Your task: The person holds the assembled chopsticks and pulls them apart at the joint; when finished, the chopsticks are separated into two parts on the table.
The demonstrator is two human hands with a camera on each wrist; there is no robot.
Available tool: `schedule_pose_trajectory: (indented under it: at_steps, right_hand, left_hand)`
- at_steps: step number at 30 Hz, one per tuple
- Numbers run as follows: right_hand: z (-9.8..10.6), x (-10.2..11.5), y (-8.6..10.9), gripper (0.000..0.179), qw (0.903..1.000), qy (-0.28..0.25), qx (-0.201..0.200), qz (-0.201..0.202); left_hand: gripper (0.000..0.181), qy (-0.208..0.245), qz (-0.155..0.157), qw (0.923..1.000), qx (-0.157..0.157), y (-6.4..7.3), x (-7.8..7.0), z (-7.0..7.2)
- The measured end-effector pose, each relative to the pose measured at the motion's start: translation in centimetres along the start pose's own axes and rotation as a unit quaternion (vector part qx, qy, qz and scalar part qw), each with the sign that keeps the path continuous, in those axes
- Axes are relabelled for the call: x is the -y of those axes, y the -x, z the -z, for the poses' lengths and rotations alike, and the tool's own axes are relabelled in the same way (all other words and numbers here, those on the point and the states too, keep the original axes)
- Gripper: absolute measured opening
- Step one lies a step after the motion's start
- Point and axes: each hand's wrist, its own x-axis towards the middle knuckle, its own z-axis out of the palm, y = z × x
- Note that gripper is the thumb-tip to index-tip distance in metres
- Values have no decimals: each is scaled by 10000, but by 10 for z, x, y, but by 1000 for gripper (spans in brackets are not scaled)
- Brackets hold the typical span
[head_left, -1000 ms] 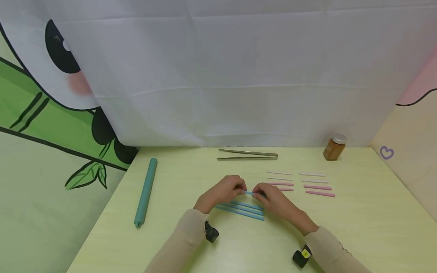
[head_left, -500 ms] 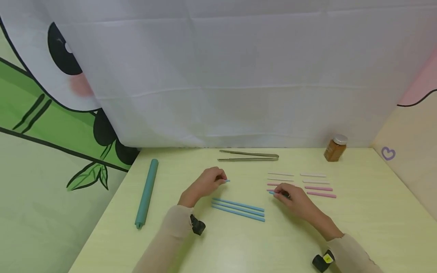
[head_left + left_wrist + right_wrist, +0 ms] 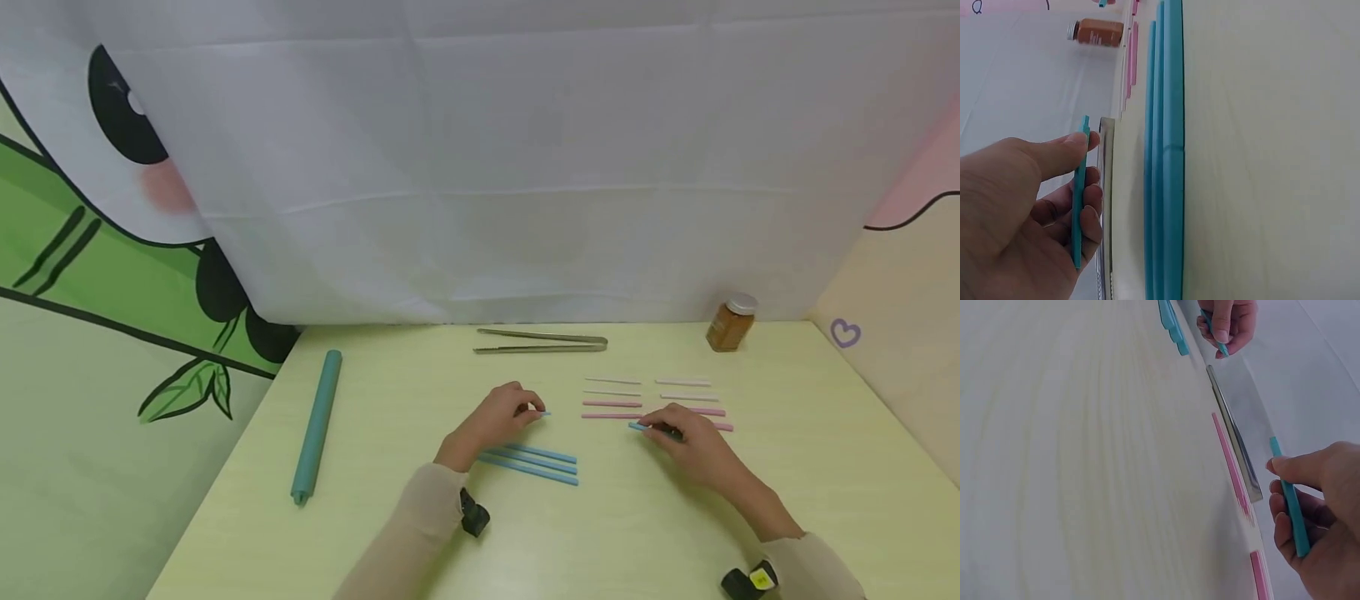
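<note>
I am pinching one short blue stick half (image 3: 542,413) in my left hand (image 3: 497,419) above the three long blue sticks (image 3: 534,462), and pinching the other half (image 3: 637,427) in my right hand (image 3: 693,442) beside the pink pieces (image 3: 611,404), keeping the halves well apart, seemingly for sorting.

The pale bench (image 3: 420,392) carries a teal roll (image 3: 317,427) at left, tongs (image 3: 540,341), a jar (image 3: 730,322), blue sticks (image 3: 534,463) centre, pink and white sticks (image 3: 615,398) right.
</note>
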Motion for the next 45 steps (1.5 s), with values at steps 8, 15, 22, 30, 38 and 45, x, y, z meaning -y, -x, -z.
schedule_pose_trajectory:
  at_steps: [8, 15, 22, 30, 38, 45]
  right_hand:
    - [24, -19, 13, 18, 9979, 516, -96, -377]
    - [35, -36, 23, 15, 9957, 620, -87, -685]
    - [36, -48, 27, 14, 9948, 658, 100, -766]
    - [31, -54, 29, 18, 9964, 799, -135, -234]
    - [31, -59, 31, 19, 9958, 832, -362, -81]
    - [31, -60, 33, 19, 9964, 743, -404, -54]
  left_hand:
    - [20, -168, -138, 9998, -29, -21, -35, -29]
    - [19, -666, 125, 9976, -111, -35, -67, -55]
    - [21, -1286, 347, 9910, -141, -43, -85, -77]
    - [21, -1557, 449, 9847, -648, -47, -86, -82]
    - [27, -1251, 485, 9866, -929, -48, -89, -86]
    - [24, -613, 486, 9924, -954, -48, -87, -88]
